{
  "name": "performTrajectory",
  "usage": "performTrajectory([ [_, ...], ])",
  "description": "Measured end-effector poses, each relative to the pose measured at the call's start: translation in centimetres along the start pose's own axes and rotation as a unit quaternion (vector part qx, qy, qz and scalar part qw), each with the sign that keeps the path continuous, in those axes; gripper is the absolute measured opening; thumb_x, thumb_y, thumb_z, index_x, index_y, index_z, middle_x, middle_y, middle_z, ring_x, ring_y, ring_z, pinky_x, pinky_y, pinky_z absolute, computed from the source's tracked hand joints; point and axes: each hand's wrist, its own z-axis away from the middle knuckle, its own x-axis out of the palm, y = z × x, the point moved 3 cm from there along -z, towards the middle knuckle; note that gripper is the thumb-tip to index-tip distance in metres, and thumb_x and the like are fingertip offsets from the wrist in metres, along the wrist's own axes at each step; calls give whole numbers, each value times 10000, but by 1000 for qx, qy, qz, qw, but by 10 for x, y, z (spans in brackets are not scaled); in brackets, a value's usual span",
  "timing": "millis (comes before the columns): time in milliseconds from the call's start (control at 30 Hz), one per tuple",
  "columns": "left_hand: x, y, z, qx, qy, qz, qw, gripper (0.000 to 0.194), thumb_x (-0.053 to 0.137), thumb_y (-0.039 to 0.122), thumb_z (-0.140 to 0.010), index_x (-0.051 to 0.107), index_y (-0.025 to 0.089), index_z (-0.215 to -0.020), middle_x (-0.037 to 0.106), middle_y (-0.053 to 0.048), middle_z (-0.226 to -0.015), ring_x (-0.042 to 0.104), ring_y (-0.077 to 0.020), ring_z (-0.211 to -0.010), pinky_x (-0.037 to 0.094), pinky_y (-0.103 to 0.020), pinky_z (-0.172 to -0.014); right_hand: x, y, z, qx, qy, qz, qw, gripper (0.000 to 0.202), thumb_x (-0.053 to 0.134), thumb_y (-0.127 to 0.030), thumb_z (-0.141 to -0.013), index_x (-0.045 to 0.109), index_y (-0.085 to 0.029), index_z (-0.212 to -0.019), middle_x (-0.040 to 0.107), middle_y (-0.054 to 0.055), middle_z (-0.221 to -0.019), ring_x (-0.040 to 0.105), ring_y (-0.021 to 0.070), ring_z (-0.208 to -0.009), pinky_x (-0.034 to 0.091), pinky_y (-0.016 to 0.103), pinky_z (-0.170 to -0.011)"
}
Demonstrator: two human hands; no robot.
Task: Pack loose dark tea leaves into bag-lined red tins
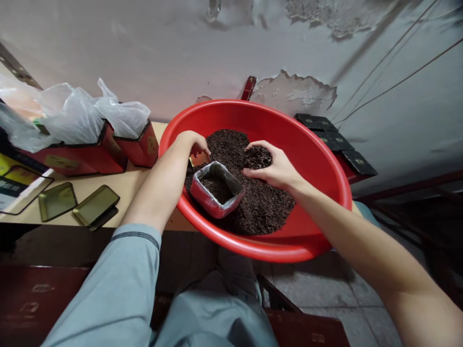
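Observation:
A wide red basin (314,164) holds a heap of dark, dry leaf-like bits (264,207). In it, tilted, lies a red tin (211,206) lined with clear plastic, partly filled with the same dark bits. My left hand (195,144) is curled behind the tin, at the heap's left edge, with its fingers round the edge of a small gold-coloured metal piece (198,160). My right hand (271,166) is cupped sideways round a clump of the dark bits (258,157), right of the tin.
Red tins with plastic bags (139,144) stand on the wooden table (126,185) at left. Gold-coloured lids (96,205) lie near its front edge. Dark lids or tins (334,140) are behind the basin at right. A peeling wall is behind.

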Motion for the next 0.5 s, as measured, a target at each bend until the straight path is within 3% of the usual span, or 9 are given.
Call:
performTrajectory([
  [100, 0, -2, -6, 13, -3, -20, 1000, 985, 752, 675, -770, 496, 234, -1613, 727, -202, -1357, 690, -388, -1231, 568, -454, -1004, 15, -27, -5, -46, -34, 7, 998, 498, 843, -375, -687, 693, -215, -1135, 744, 29, -1055, 696, 242, -947, 570, 408, -902],
  [200, 3, -2, -12, 16, 3, -29, 999, 924, 719, 614, -814, 485, 227, -1619, 732, -193, -1354, 698, -375, -1220, 583, -428, -981, 33, -50, -6, -89, -112, 114, 983, 507, 803, -246, -718, 694, -202, -1211, 733, 61, -1148, 695, 249, -1016, 553, 383, -917],
  [267, 6, -1, -15, 3, 13, -12, 1000, 857, 681, 546, -858, 486, 199, -1616, 687, -202, -1429, 695, -363, -1232, 591, -409, -966, 45, -59, -4, -110, -175, 232, 950, 550, 788, -194, -735, 691, -207, -1276, 705, 97, -1225, 690, 267, -1018, 551, 377, -861],
  [367, 8, -1, -19, -11, 20, 15, 1000, 788, 631, 470, -900, 481, 174, -1614, 610, -208, -1530, 681, -347, -1263, 598, -383, -946, 62, -65, 1, -160, -240, 395, 872, 547, 706, -135, -837, 663, -223, -1375, 652, 145, -1330, 661, 288, -1034, 517, 344, -727],
  [433, 9, -2, -24, -14, 15, 17, 1000, 792, 641, 469, -892, 482, 184, -1614, 595, -209, -1547, 681, -353, -1263, 600, -381, -934, 70, -66, 4, -198, -263, 457, 826, 437, 592, -102, -933, 692, -212, -1344, 639, 169, -1343, 628, 304, -1082, 479, 325, -662],
  [500, 9, -5, -28, -19, 11, 11, 1000, 803, 664, 490, -869, 507, 194, -1599, 604, -214, -1534, 695, -362, -1236, 603, -393, -922, 75, -66, 6, -218, -282, 479, 802, 351, 504, -107, -1003, 749, -188, -1241, 648, 185, -1319, 596, 323, -1128, 470, 335, -649],
])
